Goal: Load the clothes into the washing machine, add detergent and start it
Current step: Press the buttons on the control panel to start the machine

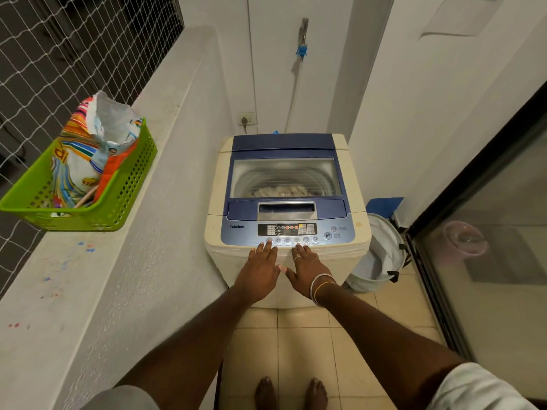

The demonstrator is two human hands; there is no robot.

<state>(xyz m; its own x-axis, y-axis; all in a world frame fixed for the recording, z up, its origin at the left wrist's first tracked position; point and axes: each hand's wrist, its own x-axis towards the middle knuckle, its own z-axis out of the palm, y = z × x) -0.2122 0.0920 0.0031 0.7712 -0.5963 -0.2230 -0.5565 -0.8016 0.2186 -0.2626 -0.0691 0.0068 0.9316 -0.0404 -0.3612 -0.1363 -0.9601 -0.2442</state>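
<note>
A cream and blue top-load washing machine (352,184) stands against the far wall with its glass lid (284,176) closed. Pale clothes (281,190) show through the lid inside the drum. The control panel (287,230) has lit red and yellow indicators. My left hand (260,272) lies flat on the machine's front edge, fingers spread, fingertips touching the leftmost buttons. My right hand (305,269), with a ring and bangles, rests flat beside it, fingertips just below the button row. Neither hand holds anything. A detergent bag (88,149), open at the top, sits in a green basket (130,184) on the left ledge.
A white laundry hamper (381,255) stands on the tiled floor right of the machine, with nothing visible inside. A glass sliding door (488,238) runs along the right. A netted opening (59,54) is above the left ledge. A tap and hose (302,48) hang on the back wall above a socket (245,119).
</note>
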